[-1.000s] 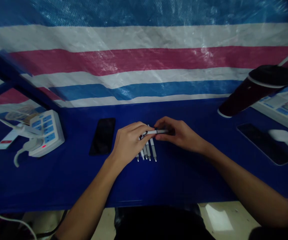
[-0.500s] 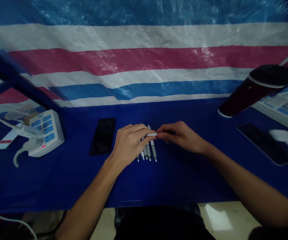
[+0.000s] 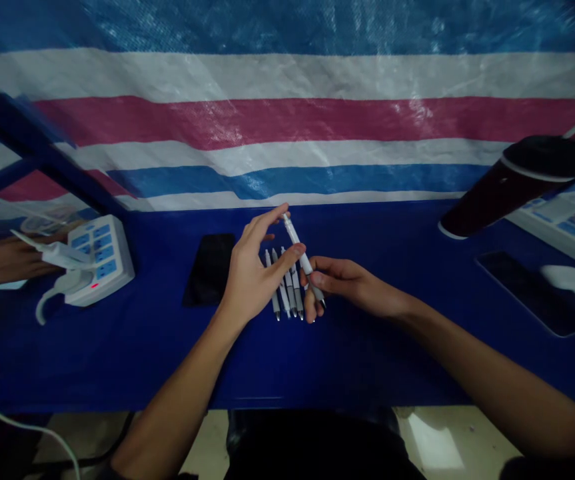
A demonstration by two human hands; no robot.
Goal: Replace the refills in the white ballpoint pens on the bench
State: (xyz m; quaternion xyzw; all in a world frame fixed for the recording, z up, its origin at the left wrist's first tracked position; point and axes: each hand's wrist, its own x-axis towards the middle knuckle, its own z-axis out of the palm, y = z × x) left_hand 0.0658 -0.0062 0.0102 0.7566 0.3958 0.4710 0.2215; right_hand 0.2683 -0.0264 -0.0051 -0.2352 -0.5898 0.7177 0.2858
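A white pen (image 3: pixel 294 239) with a grey grip and dark tip is held slantwise above the table between both hands. My left hand (image 3: pixel 252 270) is closed on its upper part, with the index fingertip at the top end and the thumb on the barrel. Around the grey grip, the fingers of my right hand (image 3: pixel 354 285) are closed near the tip. Beneath the hands lies a row of several similar white-and-grey pens (image 3: pixel 275 303), tips toward me; my hands partly cover them.
A black phone (image 3: pixel 208 270) lies left of the pens. Further left, another person's hand (image 3: pixel 22 260) is behind a white power strip (image 3: pixel 112 280) with plugs. At right stand a dark tumbler (image 3: pixel 487 193) and a second phone (image 3: pixel 527 290) beside a white charger (image 3: pixel 566 277).
Between my hands, the white item held nearly level now shows as a full pen tilted upright. My left fingers have risen to its top end. Another person's hand has appeared at far left.
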